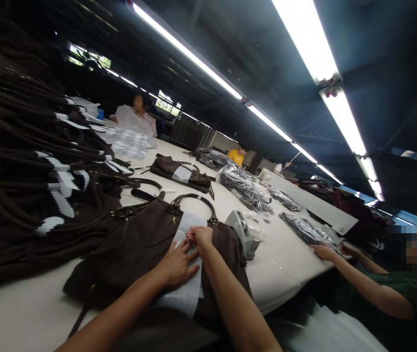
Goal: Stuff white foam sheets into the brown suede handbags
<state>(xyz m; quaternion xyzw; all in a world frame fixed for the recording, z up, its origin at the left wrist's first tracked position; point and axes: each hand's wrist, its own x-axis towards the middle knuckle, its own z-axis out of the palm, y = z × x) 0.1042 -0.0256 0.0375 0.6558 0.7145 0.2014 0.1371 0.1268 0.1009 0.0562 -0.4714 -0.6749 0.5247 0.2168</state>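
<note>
A dark brown handbag (131,249) lies in front of me on the white table, its looped handles pointing away. Across its middle runs a strip of whitish paper (186,298). My left hand (179,264) rests flat on the paper and the bag, fingers spread. Over the upper part of the strip, my right hand (201,235) is closed, fingertips pinched together near the left fingers. What the pinch holds, if anything, is too small to make out. Just right of the bag stands a grey tape dispenser (243,232).
Piled brown bags (28,195) with white-wrapped handles rise at the left. Another paper-banded bag (181,173) lies farther back, near plastic-wrapped bags (243,181). At the right, a co-worker's hands (325,252) touch a wrapped bag (307,229). The table edge (289,293) runs at right.
</note>
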